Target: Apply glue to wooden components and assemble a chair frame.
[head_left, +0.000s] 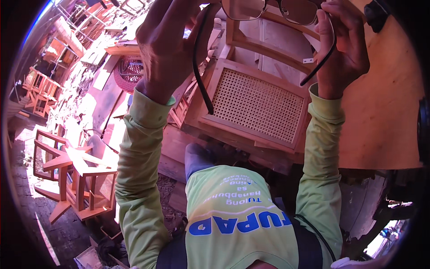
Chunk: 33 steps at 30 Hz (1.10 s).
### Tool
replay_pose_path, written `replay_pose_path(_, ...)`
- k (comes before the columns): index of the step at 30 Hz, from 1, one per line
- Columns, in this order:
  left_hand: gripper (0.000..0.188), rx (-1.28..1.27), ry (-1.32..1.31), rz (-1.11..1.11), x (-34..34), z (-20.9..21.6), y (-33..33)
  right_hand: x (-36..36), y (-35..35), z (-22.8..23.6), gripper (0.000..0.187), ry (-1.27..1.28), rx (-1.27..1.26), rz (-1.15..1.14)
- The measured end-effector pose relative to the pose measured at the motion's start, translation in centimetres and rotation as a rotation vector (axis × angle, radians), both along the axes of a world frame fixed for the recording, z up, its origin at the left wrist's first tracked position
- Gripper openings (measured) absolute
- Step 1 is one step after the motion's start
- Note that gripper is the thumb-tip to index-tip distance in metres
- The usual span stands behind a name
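Raised high in front of me is a pair of eyeglasses [245,10] with a thin metal frame and dark temples, held up by both hands. My left hand [168,42] grips it at the left hinge side, fingers closed. On the other side, my right hand [342,49] pinches the frame near the right hinge. The temples hang open toward me, their curved tips pointing down. Below and beyond the glasses lies a wooden chair [215,92] with a woven cane seat [257,105]. Neither hand touches the chair.
A broad orange-brown board [380,103] spreads along the right. At left stands a wooden chair frame [78,172] with cane panels, its legs sticking out. Farther left are more wooden frames [42,92], and a round red woven seat [127,74] rests among scattered wood pieces.
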State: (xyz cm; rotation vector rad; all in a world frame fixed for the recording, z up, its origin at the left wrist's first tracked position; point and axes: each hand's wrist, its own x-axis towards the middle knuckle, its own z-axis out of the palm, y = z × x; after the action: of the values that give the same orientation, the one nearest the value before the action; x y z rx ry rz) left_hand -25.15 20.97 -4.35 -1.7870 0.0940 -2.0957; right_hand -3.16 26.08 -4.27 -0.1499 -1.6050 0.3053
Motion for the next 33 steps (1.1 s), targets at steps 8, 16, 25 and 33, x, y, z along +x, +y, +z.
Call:
replay_pose_path(8,0.017,0.151,0.111,0.102,0.8,2.3,3.2,2.1,2.6,0.8,0.020,0.140,0.147,-0.109)
replay_pose_path(16,0.018,0.259,0.110,-0.091,4.8,3.4,5.0,5.5,0.8,0.4,0.017,0.207,-0.014,-0.083)
replay_pose_path(25,0.025,-0.340,0.215,0.276,5.2,0.0,-0.2,8.0,0.9,-5.0,0.015,0.154,-0.328,0.211)
replay_pose_path(33,0.020,-0.906,0.487,0.712,3.2,-9.3,-7.3,4.9,-4.5,-16.1,0.022,0.191,-0.983,0.303)
